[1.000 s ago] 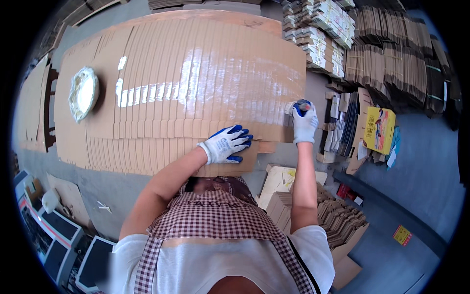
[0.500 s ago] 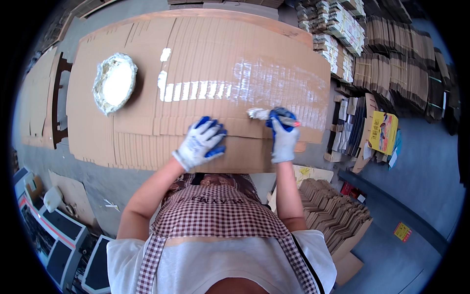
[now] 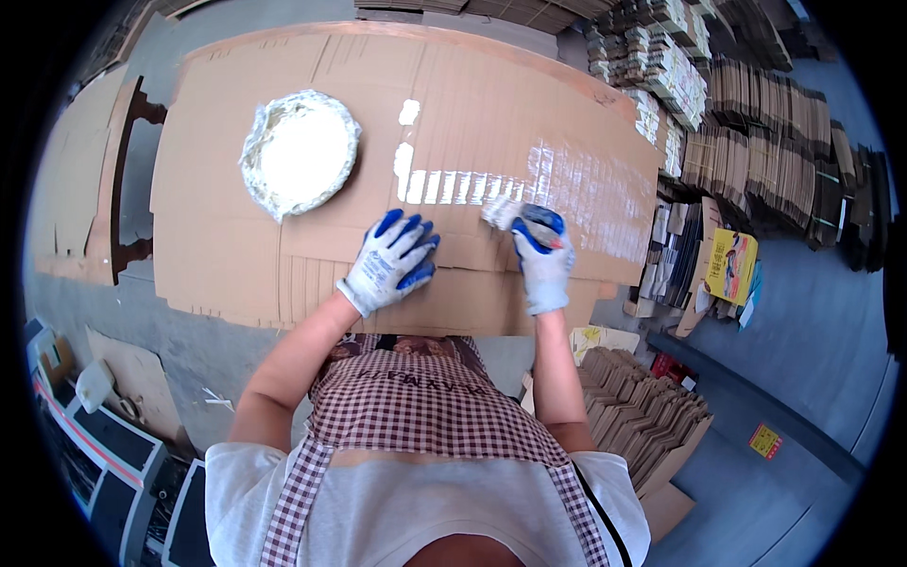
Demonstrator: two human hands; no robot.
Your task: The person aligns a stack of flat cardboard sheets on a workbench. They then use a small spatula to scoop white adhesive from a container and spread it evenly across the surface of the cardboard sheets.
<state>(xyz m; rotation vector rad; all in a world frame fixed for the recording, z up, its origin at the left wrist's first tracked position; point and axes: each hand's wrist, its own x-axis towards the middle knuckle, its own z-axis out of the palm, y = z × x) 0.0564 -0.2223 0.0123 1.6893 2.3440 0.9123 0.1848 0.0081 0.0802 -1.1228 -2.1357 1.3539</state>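
Observation:
My right hand [image 3: 542, 248], in a white and blue work glove, grips a flat brush [image 3: 503, 214] whose white-coated bristles point left, at the lower edge of a row of white paste strokes [image 3: 458, 187]. My left hand [image 3: 389, 262], gloved alike, lies with fingers spread on the cardboard [image 3: 217, 241], left of the brush. A round basin [image 3: 300, 156] with a crumpled, whitish lining and bright white contents stands farther left on the cardboard. Thinner, shiny smears spread right of the strokes, and a short white dab [image 3: 409, 112] sits above their left end.
Bundled flat cardboard stacks [image 3: 761, 151] line the right side, with a yellow box [image 3: 733, 265] among them. Folded cardboard [image 3: 642, 416] stands low right, close to my right arm. Another wooden table [image 3: 80, 189] is at the left, and grey-black equipment [image 3: 109, 472] lies lower left.
The basin and white strokes now appear farther right in the view. Relative to the strokes, my right hand has moved left with the brush. My left hand stays spread on the cardboard.

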